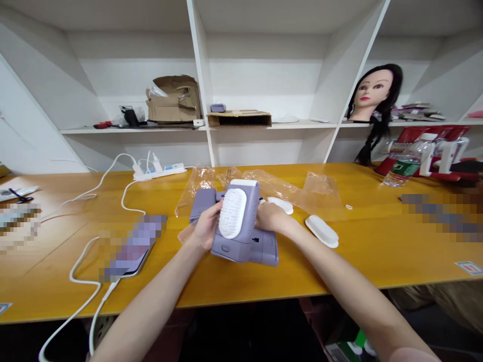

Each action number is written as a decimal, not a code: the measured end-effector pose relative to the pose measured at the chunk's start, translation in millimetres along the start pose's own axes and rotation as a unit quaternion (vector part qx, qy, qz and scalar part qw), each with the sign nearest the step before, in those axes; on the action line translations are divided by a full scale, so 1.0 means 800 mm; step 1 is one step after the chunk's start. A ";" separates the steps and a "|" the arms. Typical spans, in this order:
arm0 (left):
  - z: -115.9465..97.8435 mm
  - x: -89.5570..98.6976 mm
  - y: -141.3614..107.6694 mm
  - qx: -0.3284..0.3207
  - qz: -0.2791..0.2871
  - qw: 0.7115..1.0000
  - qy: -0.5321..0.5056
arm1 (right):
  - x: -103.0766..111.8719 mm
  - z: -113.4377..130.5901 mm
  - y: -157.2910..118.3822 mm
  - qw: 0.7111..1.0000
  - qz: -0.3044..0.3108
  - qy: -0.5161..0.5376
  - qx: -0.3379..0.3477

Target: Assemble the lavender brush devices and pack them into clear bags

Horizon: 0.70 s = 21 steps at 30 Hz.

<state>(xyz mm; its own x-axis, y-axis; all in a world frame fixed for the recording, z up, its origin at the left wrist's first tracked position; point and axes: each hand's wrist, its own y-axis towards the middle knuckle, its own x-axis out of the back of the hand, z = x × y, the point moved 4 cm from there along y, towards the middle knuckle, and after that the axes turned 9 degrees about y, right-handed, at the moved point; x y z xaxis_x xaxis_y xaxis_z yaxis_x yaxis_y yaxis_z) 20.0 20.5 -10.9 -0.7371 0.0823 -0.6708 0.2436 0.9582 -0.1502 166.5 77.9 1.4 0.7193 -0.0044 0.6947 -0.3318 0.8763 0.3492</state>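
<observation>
My left hand [207,223] is closed around the side of a purple plastic device [247,221], held tilted up above the table. On its face is an oval white bristle pad [233,213], with a round button below it. My right hand [271,217] is at the device's far right side; its fingers are hidden behind the device, so I cannot tell what they hold. More purple device parts [266,249] lie beneath and behind, including a purple block [203,203] at the left. A white oval piece [280,204] lies beyond my right hand, and a white oval bristle pad [322,231] sits to its right.
Crumpled clear plastic bags [279,186] lie behind the devices. A phone [138,246] with a white cable is at the left, near a power strip [160,172]. A water bottle [407,161] stands at the right, below a mannequin head [373,93] on the shelf.
</observation>
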 end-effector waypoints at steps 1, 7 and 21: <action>0.001 -0.001 0.000 0.003 -0.003 1.000 0.000 | -0.006 -0.001 0.003 1.000 0.020 -0.013 0.003; 0.003 -0.008 -0.005 -0.010 -0.015 1.000 0.019 | 0.012 0.000 0.009 0.992 0.098 -0.076 0.002; 0.014 -0.009 -0.009 -0.026 0.115 0.975 0.190 | 0.066 0.033 -0.002 0.848 -0.153 0.507 -0.028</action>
<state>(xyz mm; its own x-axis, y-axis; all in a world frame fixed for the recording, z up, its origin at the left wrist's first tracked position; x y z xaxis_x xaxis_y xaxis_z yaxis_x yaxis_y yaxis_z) 31.1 9.9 -13.2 -0.8488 0.3832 -0.3642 0.4053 0.9140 0.0170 189.3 63.7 53.9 0.9308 0.1553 -0.3308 -0.0251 0.9302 0.3662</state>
